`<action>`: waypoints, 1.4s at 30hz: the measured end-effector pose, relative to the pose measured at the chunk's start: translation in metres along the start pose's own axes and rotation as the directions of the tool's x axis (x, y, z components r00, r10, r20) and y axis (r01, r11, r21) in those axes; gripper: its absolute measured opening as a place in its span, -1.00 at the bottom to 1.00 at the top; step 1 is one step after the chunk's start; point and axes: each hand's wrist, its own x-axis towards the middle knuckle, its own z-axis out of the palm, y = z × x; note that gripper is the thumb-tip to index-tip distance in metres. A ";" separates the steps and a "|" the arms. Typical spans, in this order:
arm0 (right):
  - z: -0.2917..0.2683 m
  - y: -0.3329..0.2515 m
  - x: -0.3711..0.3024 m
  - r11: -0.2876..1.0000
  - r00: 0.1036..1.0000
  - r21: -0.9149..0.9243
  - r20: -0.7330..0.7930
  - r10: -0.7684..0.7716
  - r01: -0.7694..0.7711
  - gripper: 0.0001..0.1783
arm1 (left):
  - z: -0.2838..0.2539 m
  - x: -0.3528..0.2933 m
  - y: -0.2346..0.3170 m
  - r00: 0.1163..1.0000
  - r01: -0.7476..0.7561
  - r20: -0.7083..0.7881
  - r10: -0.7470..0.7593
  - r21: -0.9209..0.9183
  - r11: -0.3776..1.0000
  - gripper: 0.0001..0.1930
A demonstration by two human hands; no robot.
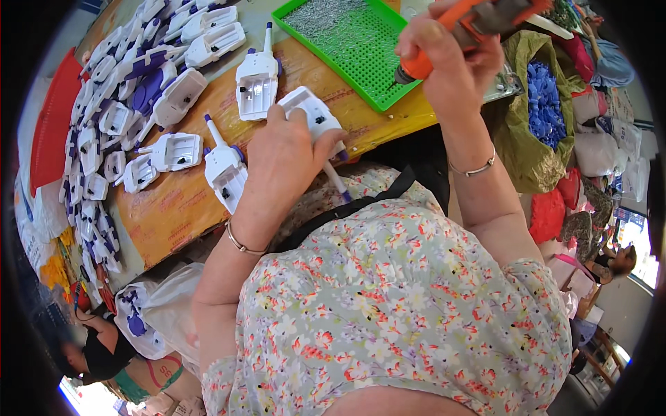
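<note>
My right hand [451, 66] grips an orange and dark power screwdriver [416, 66]. Its tip points down at the near corner of a green perforated tray [380, 99], which holds a heap of small silver screws [326, 24]. At the table's front edge, my left hand [281, 159] is closed around a white plastic housing [310, 111], thumb on one side and fingers on the other. The housing's open hollow faces up, and its purple-tipped stem [338, 182] sticks out toward me. Two similar housings, one upright in view [257, 87] and one tilted [225, 173], lie beside my left hand.
A large pile of white and purple housings [146, 90] covers the table's left side. An olive sack [517, 149] with blue parts [544, 104] stands at the right. A red sheet-like thing [52, 125] is at the far left. Other people are in the background.
</note>
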 end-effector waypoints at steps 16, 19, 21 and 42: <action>-0.008 0.088 0.022 0.638 0.803 0.645 0.063 -0.593 0.421 -0.71 | -0.014 0.001 -0.025 0.943 -0.317 0.091 0.320 -0.042 0.948 -0.45; -0.006 0.047 -0.001 0.984 0.993 0.164 -0.078 0.086 -0.073 -0.69 | -0.016 0.002 -0.024 0.954 -0.276 0.100 0.281 -0.066 0.959 -0.44; -0.006 0.050 -0.001 0.991 0.994 0.127 -0.090 0.059 -0.047 -0.69 | -0.017 0.003 -0.021 0.960 -0.235 0.131 0.246 -0.092 0.968 -0.43; 0.013 0.023 -0.017 0.888 0.922 0.263 0.197 0.332 -0.376 -0.54 | 0.003 0.008 -0.014 0.955 -0.294 -0.036 0.293 -0.193 0.936 -0.57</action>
